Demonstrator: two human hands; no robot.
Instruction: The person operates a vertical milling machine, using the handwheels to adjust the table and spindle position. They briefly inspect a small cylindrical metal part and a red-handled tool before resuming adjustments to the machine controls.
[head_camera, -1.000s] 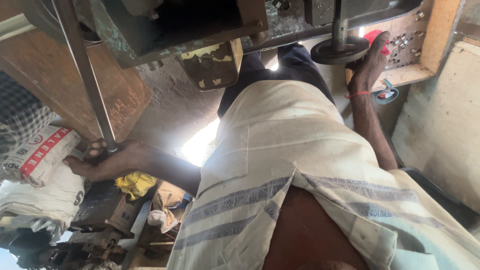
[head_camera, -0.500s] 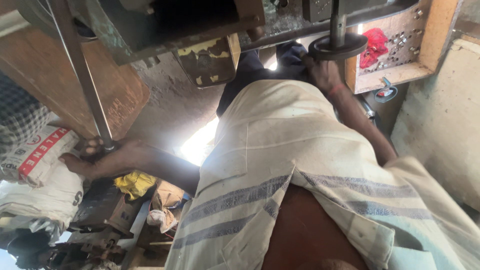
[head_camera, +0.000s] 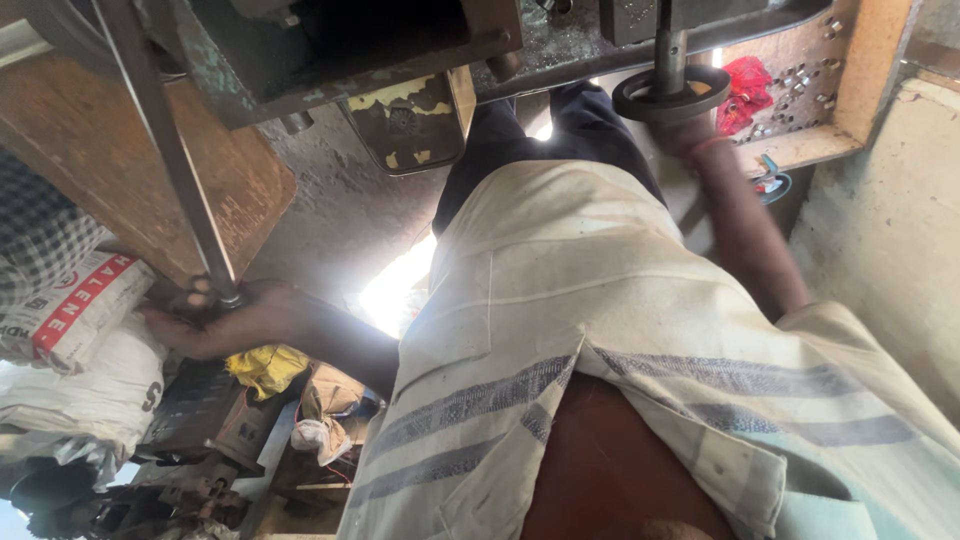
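My left hand (head_camera: 215, 320) is closed around the lower end of a slanted metal lever rod (head_camera: 165, 150) that runs up to the left of a worn green machine body (head_camera: 330, 60). My right hand (head_camera: 690, 135) reaches up to a dark round handwheel (head_camera: 640, 100) on a vertical shaft and grips it from beneath, its fingers partly hidden by the wheel. A red thread circles that wrist. My torso in a white shirt with grey stripes (head_camera: 600, 300) fills the middle of the view.
A wooden shelf (head_camera: 800, 150) beside the handwheel holds bolts and a red cloth (head_camera: 745, 90). White printed sacks (head_camera: 70, 310) lie at the left. A yellow rag (head_camera: 265, 368) and metal scrap parts (head_camera: 200, 430) lie below. A pale wall (head_camera: 890, 230) stands at the right.
My right hand has moved from the shelf near the red cloth over to the handwheel and taken hold of it. My left hand has stayed on the lever rod.
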